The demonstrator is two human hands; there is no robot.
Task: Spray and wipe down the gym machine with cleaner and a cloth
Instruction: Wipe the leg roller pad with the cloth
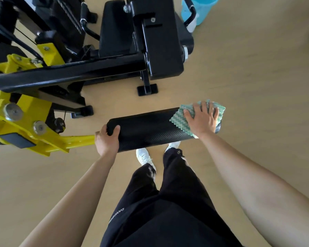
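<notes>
The left hand [107, 139] grasps the near end of the machine's black roller pad [146, 129], thumb curled over its top. At the pad's far end, the right hand [202, 118] presses the green-and-white cloth [182, 120] flat, fingers spread. A blue spray bottle [198, 9] stands on the wooden floor [257, 77] behind the machine's black frame [161, 41].

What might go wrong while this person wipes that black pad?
The pad sits on a yellow arm; if the left hand loosens, it may swing or roll. The cloth under the right hand covers only the pad's right end, so the rest might get missed.
</notes>
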